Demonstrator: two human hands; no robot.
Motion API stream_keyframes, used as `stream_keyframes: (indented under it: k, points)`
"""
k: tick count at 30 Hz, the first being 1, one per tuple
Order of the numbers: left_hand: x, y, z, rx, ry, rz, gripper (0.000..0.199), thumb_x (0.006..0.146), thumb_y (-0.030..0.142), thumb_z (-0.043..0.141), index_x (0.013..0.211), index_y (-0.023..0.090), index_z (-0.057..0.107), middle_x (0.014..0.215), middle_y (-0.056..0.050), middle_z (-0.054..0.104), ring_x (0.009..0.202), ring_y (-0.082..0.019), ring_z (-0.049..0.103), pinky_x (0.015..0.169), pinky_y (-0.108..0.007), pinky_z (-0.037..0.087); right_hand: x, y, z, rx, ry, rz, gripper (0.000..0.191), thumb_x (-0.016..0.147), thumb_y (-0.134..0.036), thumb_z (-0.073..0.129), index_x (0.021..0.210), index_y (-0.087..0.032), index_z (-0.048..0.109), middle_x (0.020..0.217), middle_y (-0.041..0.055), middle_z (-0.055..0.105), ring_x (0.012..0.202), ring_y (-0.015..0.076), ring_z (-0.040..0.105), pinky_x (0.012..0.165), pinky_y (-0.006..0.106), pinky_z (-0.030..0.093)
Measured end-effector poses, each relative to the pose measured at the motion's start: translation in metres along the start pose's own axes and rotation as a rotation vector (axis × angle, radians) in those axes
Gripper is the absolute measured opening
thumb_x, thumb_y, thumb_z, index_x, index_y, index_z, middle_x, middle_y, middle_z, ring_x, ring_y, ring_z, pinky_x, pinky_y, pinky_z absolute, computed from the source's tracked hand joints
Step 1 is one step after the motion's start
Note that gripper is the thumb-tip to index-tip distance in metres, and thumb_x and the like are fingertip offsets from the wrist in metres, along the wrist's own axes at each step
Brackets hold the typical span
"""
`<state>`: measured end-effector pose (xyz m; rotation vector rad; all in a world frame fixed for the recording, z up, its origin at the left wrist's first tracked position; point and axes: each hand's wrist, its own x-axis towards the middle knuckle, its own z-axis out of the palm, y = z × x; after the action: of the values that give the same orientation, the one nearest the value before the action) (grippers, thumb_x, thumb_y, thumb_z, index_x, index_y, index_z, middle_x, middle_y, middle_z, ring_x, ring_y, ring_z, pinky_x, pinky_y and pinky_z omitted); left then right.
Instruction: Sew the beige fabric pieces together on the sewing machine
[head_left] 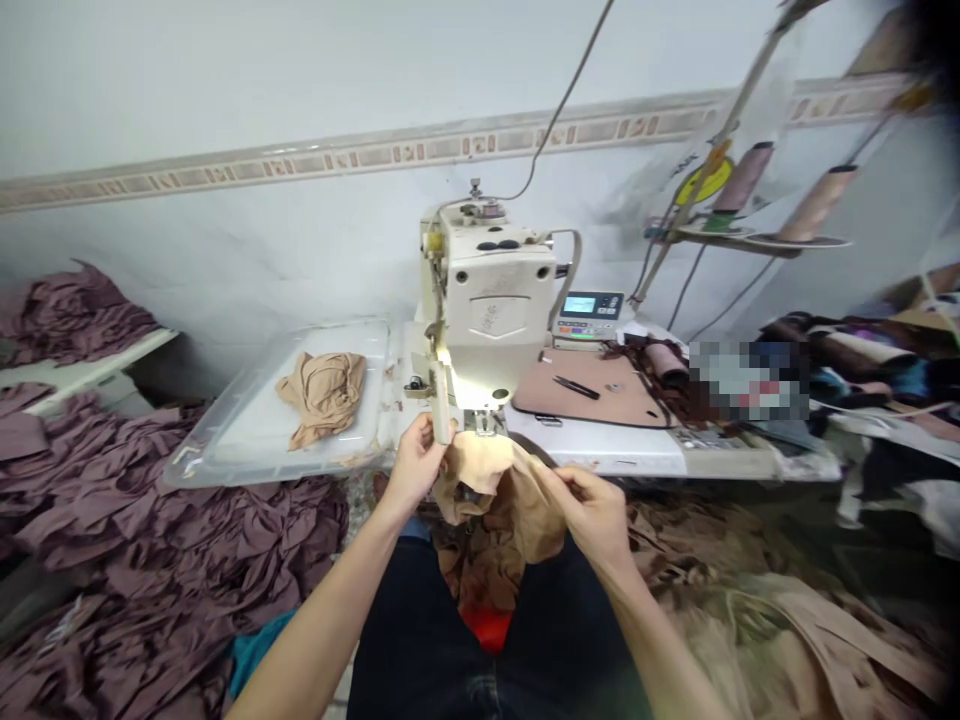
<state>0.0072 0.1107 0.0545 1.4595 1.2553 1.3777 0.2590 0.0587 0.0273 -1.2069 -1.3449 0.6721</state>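
"At far left, what lies in view?"

"Mauve fabric (pixel 180 530), heaped on a white side table (pixel 112 372) and spread in folds below, with a teal cloth (pixel 259 645) at its lower edge. Next comes a clear plastic tray (pixel 199 455) holding a crumpled tan bundle (pixel 326 395)."

"And the hands?"

"The left hand (pixel 412 460) is nearly closed, thumb and fingers at the left edge of a tan cloth (pixel 536 510) — fingertips partly hidden. That cloth sits at the needle end of a lit sewing machine (pixel 499 290), its lower part hanging over the table's front edge. The right hand (pixel 600 515) pinches its right side between thumb and forefinger, other fingers curled."

"Farther right?"

"Black tweezers (pixel 576 387) on a pinkish mat (pixel 619 400), a control panel (pixel 589 312) behind. Two thread cones (pixel 750 180) stand above — one mauve, one peach — with tan and brown fabric (pixel 802 640) piled at lower right."
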Motion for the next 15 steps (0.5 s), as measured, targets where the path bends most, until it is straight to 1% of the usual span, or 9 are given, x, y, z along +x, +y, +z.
stream_keyframes:
  k: [2, 3, 5, 8, 10, 12, 13, 15]
  points:
    - [-0.001, -0.009, -0.024, 0.106, 0.006, 0.041, 0.03, 0.095, 0.047, 0.07, 0.099, 0.018, 0.072, 0.093, -0.008, 0.074, 0.082, -0.022, 0.07, 0.063, -0.027, 0.05, -0.015, 0.015, -0.015, 0.028, -0.082, 0.111, 0.055, 0.088, -0.066, 0.075, 0.062, -0.018, 0.067, 0.061, 0.0006, 0.054, 0.057, 0.0163, 0.048, 0.055, 0.029, 0.039]
    - [-0.002, -0.013, -0.038, 0.174, 0.014, 0.061, 0.028, 0.095, 0.045, 0.069, 0.099, 0.018, 0.073, 0.095, -0.009, 0.076, 0.086, -0.023, 0.072, 0.065, -0.027, 0.052, -0.023, 0.023, -0.023, 0.031, -0.121, 0.176, 0.057, 0.087, -0.07, 0.075, 0.062, -0.018, 0.067, 0.059, 0.0003, 0.052, 0.055, 0.0161, 0.046, 0.052, 0.029, 0.037]
    - [-0.002, -0.022, -0.07, 0.354, 0.035, 0.1, 0.025, 0.097, 0.042, 0.065, 0.1, 0.018, 0.073, 0.093, -0.009, 0.077, 0.087, -0.024, 0.074, 0.069, -0.028, 0.054, -0.038, 0.039, -0.039, 0.042, -0.168, 0.311, 0.06, 0.086, -0.075, 0.073, 0.064, -0.019, 0.071, 0.053, -0.0007, 0.046, 0.05, 0.0158, 0.042, 0.048, 0.029, 0.032]
    - [0.001, -0.03, -0.118, 0.681, 0.087, 0.174, 0.021, 0.1, 0.034, 0.058, 0.103, 0.019, 0.072, 0.094, -0.009, 0.078, 0.087, -0.025, 0.075, 0.077, -0.033, 0.056, -0.056, 0.059, -0.057, 0.144, -0.186, 0.455, 0.061, 0.084, -0.079, 0.072, 0.071, -0.019, 0.077, 0.053, 0.0005, 0.046, 0.047, 0.0166, 0.041, 0.043, 0.03, 0.029]
    - [0.003, -0.032, -0.145, 0.8, 0.127, 0.195, 0.018, 0.098, 0.03, 0.057, 0.102, 0.02, 0.072, 0.099, -0.01, 0.078, 0.094, -0.028, 0.073, 0.087, -0.038, 0.056, -0.064, 0.064, -0.06, 0.201, -0.189, 0.496, 0.061, 0.084, -0.079, 0.073, 0.073, -0.019, 0.078, 0.054, 0.0014, 0.048, 0.046, 0.0165, 0.04, 0.041, 0.029, 0.029]
    - [0.007, -0.032, -0.166, 0.88, 0.161, 0.191, 0.017, 0.098, 0.027, 0.058, 0.101, 0.021, 0.072, 0.106, -0.013, 0.076, 0.104, -0.032, 0.07, 0.096, -0.043, 0.054, -0.066, 0.059, -0.055, 0.209, -0.182, 0.493, 0.061, 0.082, -0.078, 0.075, 0.071, -0.018, 0.078, 0.056, 0.0018, 0.05, 0.046, 0.0155, 0.041, 0.042, 0.029, 0.03]
    - [0.009, -0.032, -0.174, 0.954, 0.163, 0.187, 0.017, 0.098, 0.026, 0.057, 0.103, 0.021, 0.072, 0.11, -0.014, 0.075, 0.11, -0.033, 0.067, 0.099, -0.044, 0.053, -0.066, 0.053, -0.051, 0.2, -0.177, 0.479, 0.061, 0.081, -0.078, 0.076, 0.07, -0.018, 0.078, 0.057, 0.0019, 0.051, 0.047, 0.0149, 0.041, 0.043, 0.028, 0.031]
    - [0.013, -0.031, -0.185, 1.143, 0.135, 0.169, 0.018, 0.097, 0.022, 0.057, 0.107, 0.022, 0.072, 0.117, -0.015, 0.072, 0.117, -0.035, 0.061, 0.097, -0.044, 0.053, -0.063, 0.038, -0.042, 0.162, -0.173, 0.445, 0.062, 0.078, -0.079, 0.079, 0.068, -0.018, 0.079, 0.058, 0.0024, 0.053, 0.047, 0.0141, 0.042, 0.043, 0.027, 0.033]
